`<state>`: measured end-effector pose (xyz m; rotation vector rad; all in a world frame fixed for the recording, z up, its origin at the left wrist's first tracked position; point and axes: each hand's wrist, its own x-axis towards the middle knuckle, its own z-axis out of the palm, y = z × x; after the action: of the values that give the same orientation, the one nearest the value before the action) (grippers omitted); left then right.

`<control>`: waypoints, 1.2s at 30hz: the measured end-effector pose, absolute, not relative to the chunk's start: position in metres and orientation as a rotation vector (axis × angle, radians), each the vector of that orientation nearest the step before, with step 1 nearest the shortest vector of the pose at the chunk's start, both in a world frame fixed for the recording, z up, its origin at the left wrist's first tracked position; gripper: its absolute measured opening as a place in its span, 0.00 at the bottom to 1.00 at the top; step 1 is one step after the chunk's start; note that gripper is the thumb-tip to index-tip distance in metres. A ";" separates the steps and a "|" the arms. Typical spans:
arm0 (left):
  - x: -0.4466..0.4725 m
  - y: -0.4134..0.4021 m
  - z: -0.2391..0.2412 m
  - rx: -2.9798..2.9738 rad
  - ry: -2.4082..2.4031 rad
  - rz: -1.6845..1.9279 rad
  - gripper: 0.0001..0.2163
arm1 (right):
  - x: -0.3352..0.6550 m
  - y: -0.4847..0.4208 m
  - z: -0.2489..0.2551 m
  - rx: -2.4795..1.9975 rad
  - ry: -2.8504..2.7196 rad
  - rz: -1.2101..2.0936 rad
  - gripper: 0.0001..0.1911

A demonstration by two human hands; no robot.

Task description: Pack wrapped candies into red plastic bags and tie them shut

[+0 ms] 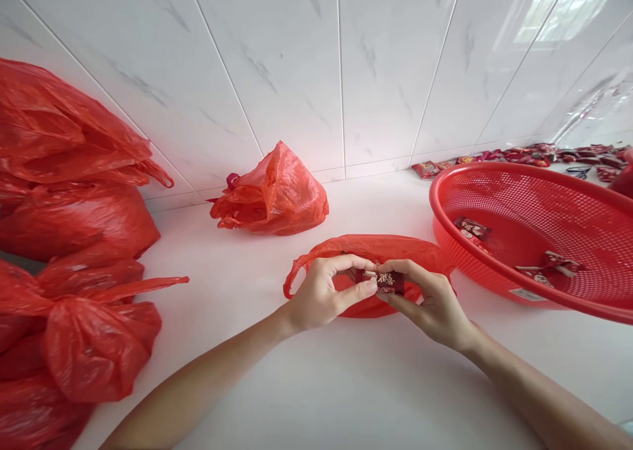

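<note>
Between both hands is a small dark-red packet [393, 282] with pale printed characters, held over the mouth of a red plastic bag [336, 247]. My left hand [321, 293] pinches the packet's left end between thumb and fingers. At its right end, my right hand [432, 301] grips with thumb and forefinger. Spread on the white surface, the bag has its opening facing up and a handle loop out to the left. My hands hide much of the bag's inside.
To the right stands a red perforated basket [494, 179] holding a few small packets [561, 263]. Several filled red bags [99, 344] pile up at the left. Another red bag [291, 192] sits near the tiled wall [297, 61]. More packets [544, 152] lie behind the basket.
</note>
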<state>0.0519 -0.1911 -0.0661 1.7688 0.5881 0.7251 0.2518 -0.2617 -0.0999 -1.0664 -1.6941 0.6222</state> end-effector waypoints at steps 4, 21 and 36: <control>0.051 -0.193 -0.067 1.757 0.613 0.718 0.08 | 0.250 -0.262 -0.102 -1.061 -1.689 0.629 0.14; 0.055 -0.184 -0.063 1.416 0.657 0.687 0.09 | 0.255 -0.258 -0.096 -1.137 -1.458 0.780 0.15; 0.053 -0.185 -0.069 1.775 0.692 0.838 0.12 | 0.254 -0.257 -0.083 -1.138 -1.409 1.076 0.18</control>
<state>0.0526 -0.1847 -0.0686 1.7747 0.6919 0.8381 0.2541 -0.2568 -0.0830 -1.1382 -1.4093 1.0762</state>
